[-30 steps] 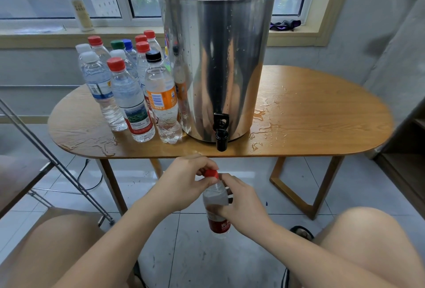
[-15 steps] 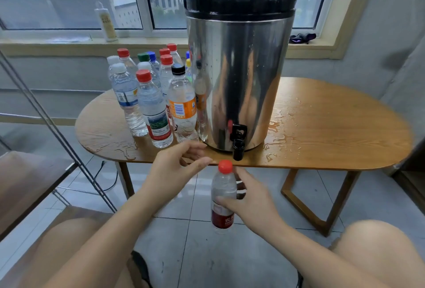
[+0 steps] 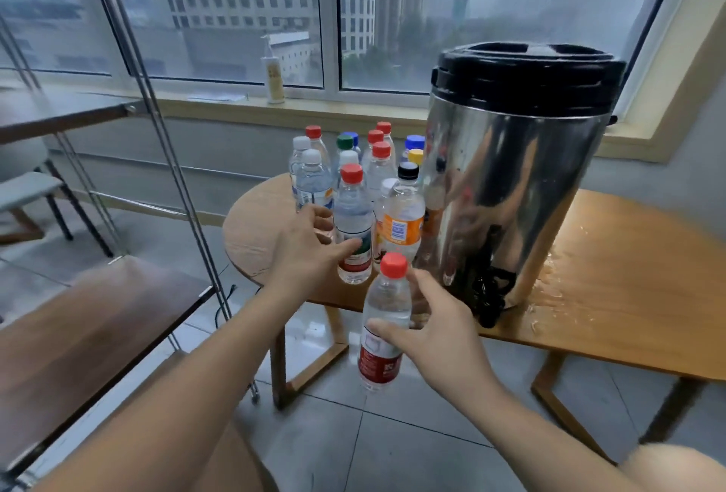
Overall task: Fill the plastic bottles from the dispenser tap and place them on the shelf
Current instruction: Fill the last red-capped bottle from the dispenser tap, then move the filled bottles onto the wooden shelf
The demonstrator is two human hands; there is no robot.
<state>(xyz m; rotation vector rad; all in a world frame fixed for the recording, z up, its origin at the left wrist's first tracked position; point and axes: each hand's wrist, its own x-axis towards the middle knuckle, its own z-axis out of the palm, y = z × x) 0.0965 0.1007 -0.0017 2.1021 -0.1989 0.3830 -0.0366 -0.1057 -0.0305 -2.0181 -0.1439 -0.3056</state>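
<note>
My right hand [image 3: 442,336] grips a filled plastic bottle with a red cap and red label [image 3: 387,305], held upright in the air in front of the wooden table [image 3: 628,264]. My left hand [image 3: 308,246] reaches to a red-capped bottle [image 3: 353,216] standing at the front of a cluster of bottles; its thumb lies on that bottle's label and its fingers are spread beside it. The steel dispenser [image 3: 510,185] stands on the table with its black tap [image 3: 489,297] over the front edge. The wooden shelf [image 3: 98,330] in a metal frame is at the left.
Several capped bottles [image 3: 377,161] crowd the table's left end next to the dispenser. Water is spilled on the tabletop right of the dispenser [image 3: 558,287]. A pump bottle [image 3: 274,75] stands on the windowsill. A higher shelf board [image 3: 59,114] and a chair [image 3: 27,185] are at far left.
The view has swung left and up. My left hand left the held bottle's cap and moved up to a bottle on the table. My right hand carried its bottle away from under the tap.
</note>
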